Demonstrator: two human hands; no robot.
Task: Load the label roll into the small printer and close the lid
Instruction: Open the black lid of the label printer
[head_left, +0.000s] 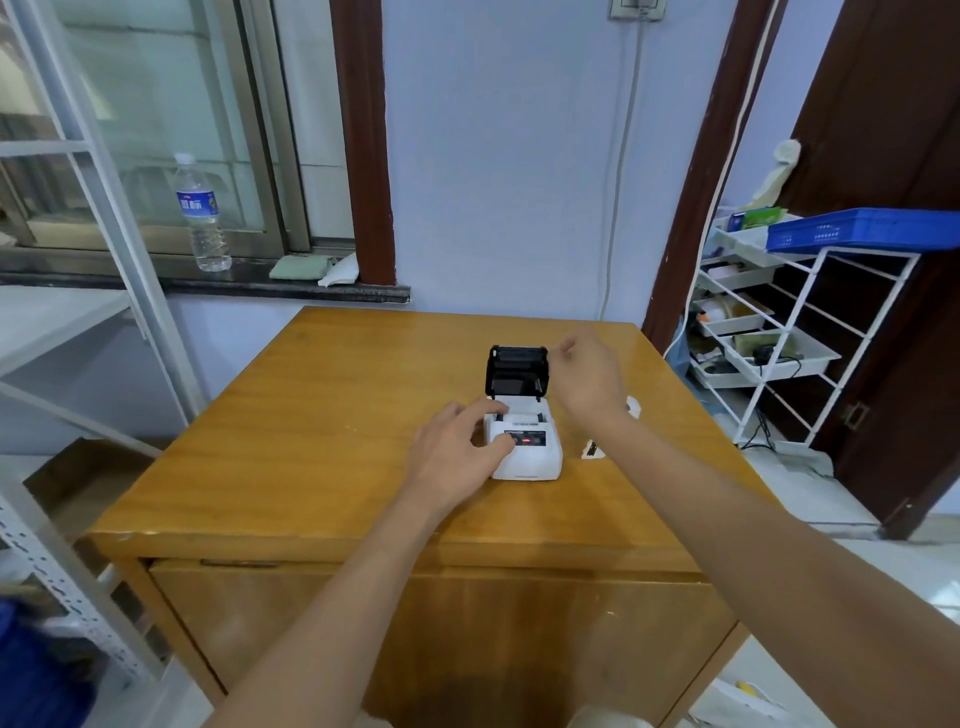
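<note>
A small white printer (530, 452) stands on the wooden table (311, 415), its black lid (516, 370) raised upright. White label paper (522, 415) shows in the open bay. My left hand (457, 449) rests on the printer's left side, thumb on the front panel. My right hand (584, 371) hovers at the lid's upper right corner with fingers curled; whether it touches the lid is unclear. Nothing is visible in that hand.
Two small white paper scraps (594, 450) lie on the table right of the printer. A water bottle (201, 213) stands on the window sill. A white rack (810, 332) with trays and a blue basket (862, 231) stands to the right. Metal shelving (78, 332) is on the left.
</note>
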